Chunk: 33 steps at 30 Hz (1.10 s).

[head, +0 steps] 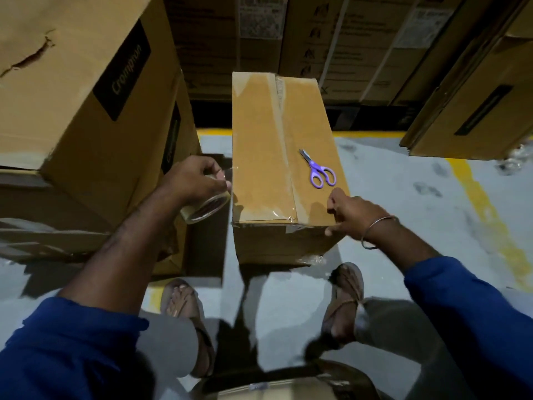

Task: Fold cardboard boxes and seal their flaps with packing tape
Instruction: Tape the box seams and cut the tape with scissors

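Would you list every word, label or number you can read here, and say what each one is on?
"Crompton": black strip on the big carton at left.
Black strip on the carton below it: too dark to read.
Printed labels on the stacked cartons behind: blurred, unreadable.
Black strip on the right carton: unreadable.

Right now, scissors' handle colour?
Purple, on the scissors atop the box; head view.
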Available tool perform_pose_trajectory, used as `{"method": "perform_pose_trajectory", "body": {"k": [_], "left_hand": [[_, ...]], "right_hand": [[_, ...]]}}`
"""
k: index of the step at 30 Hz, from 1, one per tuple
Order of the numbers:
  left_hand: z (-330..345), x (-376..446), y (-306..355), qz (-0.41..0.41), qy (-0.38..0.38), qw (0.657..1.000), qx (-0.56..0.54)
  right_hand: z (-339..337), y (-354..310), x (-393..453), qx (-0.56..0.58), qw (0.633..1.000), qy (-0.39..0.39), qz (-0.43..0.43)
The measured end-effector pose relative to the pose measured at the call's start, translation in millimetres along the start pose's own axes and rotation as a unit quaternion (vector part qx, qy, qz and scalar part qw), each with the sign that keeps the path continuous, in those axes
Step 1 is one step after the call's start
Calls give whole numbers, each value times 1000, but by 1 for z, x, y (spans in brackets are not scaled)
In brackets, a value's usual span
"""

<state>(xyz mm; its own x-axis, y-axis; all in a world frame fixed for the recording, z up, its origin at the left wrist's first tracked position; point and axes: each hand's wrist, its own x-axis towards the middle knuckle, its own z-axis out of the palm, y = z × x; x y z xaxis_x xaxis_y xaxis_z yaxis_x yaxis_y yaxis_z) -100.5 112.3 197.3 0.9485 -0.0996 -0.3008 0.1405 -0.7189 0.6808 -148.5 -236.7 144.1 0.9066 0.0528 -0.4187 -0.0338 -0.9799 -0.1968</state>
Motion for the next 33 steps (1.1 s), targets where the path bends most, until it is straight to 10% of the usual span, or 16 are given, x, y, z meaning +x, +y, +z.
{"method": "perform_pose_trajectory", "body": {"k": [33], "left_hand": [[11, 6, 0, 16, -5, 1000, 12]], "right_hand": [[13, 29, 5, 40, 994, 86, 62]]}}
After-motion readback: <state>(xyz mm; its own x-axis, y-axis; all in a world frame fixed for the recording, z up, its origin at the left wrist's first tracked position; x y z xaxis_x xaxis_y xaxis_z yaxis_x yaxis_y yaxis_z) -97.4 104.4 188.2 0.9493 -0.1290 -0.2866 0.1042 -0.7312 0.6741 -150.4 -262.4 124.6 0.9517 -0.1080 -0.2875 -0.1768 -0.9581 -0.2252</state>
